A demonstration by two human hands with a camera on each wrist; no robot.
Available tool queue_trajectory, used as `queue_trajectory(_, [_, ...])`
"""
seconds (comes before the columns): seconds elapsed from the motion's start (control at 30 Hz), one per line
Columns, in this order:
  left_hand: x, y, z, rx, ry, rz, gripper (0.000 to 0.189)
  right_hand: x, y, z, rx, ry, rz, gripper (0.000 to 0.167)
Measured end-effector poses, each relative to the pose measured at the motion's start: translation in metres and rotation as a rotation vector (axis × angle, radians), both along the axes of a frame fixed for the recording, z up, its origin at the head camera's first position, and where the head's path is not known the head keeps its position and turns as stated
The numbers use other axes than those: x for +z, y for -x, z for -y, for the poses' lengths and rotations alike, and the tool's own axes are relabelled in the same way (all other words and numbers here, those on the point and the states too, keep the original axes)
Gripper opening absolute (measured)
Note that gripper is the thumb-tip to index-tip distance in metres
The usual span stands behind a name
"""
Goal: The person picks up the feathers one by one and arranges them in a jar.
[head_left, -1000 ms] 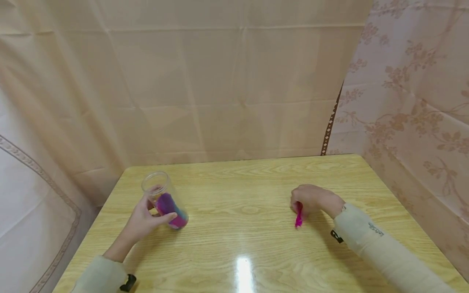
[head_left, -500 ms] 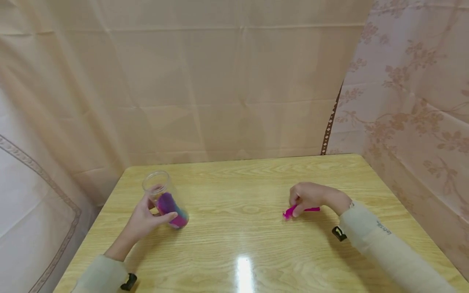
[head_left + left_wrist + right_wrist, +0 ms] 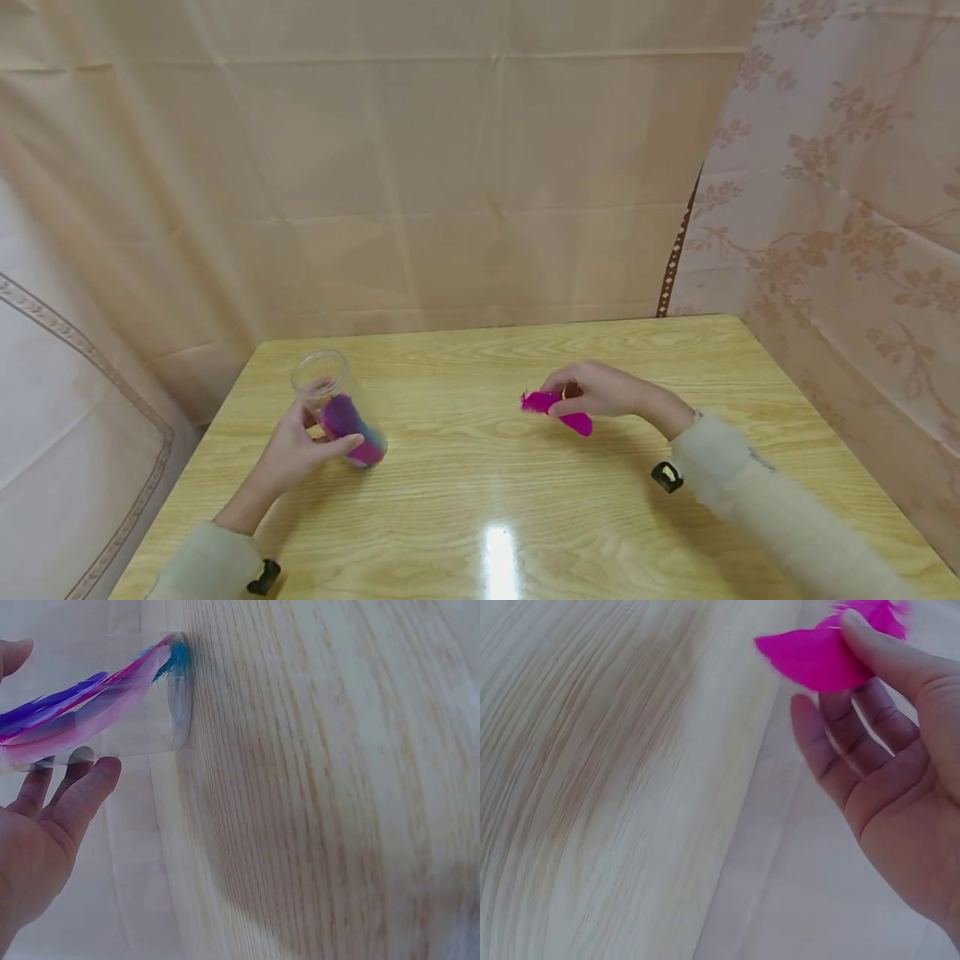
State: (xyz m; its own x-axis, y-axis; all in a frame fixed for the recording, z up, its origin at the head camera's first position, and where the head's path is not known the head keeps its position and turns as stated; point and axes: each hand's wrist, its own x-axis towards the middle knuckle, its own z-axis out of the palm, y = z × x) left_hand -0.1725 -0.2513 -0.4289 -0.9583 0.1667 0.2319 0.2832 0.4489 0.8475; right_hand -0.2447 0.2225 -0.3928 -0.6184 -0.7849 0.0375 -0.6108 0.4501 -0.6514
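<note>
On the left of the head view, my left hand [image 3: 296, 450] grips a clear plastic jar [image 3: 321, 364] round its side. The jar's bottom touches the table. Inside it lie several feathers [image 3: 82, 709] in purple, pink and blue, seen closely in the left wrist view. Toward the table's middle, my right hand [image 3: 600, 390] pinches a bright magenta feather [image 3: 576, 423] between thumb and fingers, above the wood. In the right wrist view, the thumb presses over the feather [image 3: 810, 658], whose fluffy end sticks out past it.
A wood-grain table [image 3: 450, 500] spreads beneath both hands. Beige curtain cloth [image 3: 480, 183] hangs along its far edge, and a flowered cloth [image 3: 862, 208] hangs at the right. A black clip [image 3: 666, 477] hangs by the right sleeve.
My right hand has lifted the magenta feather off the table and moved left with it. The left hand and the jar have stayed in place.
</note>
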Motion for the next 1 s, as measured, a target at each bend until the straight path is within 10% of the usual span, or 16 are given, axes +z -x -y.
queue_trajectory(1.0, [-0.001,-0.001,0.000,-0.001,0.016,-0.024,0.089,0.036,-0.005,0.087,0.038,0.223,0.154,0.025])
